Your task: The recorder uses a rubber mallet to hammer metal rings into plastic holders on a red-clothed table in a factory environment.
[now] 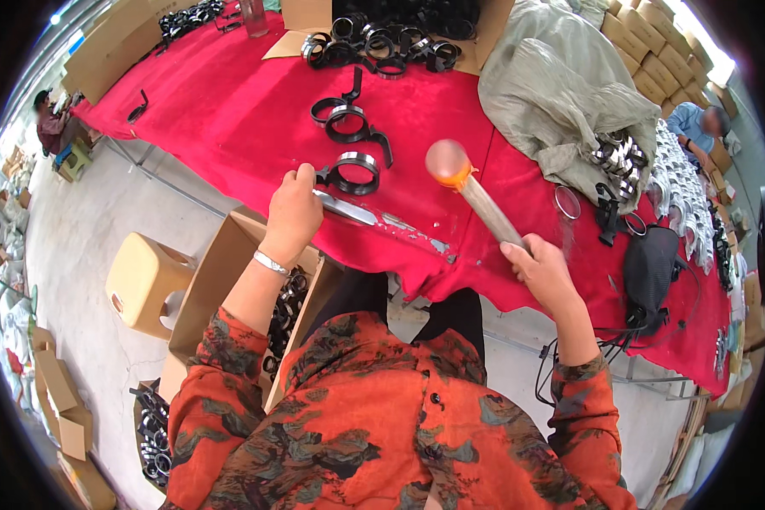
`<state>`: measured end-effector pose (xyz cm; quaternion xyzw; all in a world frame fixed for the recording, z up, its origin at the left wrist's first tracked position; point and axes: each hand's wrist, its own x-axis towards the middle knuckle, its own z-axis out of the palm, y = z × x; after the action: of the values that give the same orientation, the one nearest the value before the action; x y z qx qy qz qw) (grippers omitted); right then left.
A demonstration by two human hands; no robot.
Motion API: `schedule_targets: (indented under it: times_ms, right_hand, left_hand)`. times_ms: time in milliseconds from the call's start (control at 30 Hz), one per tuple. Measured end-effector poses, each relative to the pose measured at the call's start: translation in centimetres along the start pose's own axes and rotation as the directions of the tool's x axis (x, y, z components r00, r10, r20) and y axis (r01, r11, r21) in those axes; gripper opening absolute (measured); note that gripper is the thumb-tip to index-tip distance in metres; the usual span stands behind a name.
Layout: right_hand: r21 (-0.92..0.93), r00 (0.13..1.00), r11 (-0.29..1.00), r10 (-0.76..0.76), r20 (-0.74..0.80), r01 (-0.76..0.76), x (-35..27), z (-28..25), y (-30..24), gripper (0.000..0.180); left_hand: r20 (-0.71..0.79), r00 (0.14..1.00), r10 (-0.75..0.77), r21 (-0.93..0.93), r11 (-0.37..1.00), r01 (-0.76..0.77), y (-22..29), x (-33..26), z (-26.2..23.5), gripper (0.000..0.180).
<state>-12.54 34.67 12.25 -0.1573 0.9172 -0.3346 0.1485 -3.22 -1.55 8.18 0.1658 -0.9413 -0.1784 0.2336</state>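
Note:
My left hand (295,208) is closed on the short black arm of a black ring clamp (365,187), whose ring has a silver band. That ring rests near the table's front edge, beside a flat metal bar (348,209). My right hand (542,270) grips the wooden handle of a mallet (489,208). Its rounded head, with orange wrapping below, is raised to the right of the clamp. Beyond the clamp in my left hand lie two more black ring clamps, one with a silver band (348,136) and another behind it (318,108).
Red cloth (229,102) covers the table. At the back, many ring clamps (386,66) spill from a cardboard box (295,42). A grey sack (544,76), silver bands (625,166) and a black pouch (650,268) lie rightward. A yellow stool (136,285) stands left; two people sit farther off.

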Motion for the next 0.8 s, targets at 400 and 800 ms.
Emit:
schedule_targets:
  times_ms: [400, 800]
  right_hand:
    - [0.586, 0.944, 0.781, 0.015, 0.329, -0.217, -5.9, 8.4, -3.7, 0.040]
    - [0.767, 0.877, 0.486, -0.004, 0.481, -0.418, -8.0, 7.2, -1.9, 0.030]
  left_hand:
    - [0.306, 0.909, -0.284, -0.831, 0.387, 0.400, 2.4, -4.6, 1.1, 0.037]
    - [0.379, 0.908, -0.177, -0.850, 0.322, 0.417, 1.4, -7.2, 3.4, 0.013]
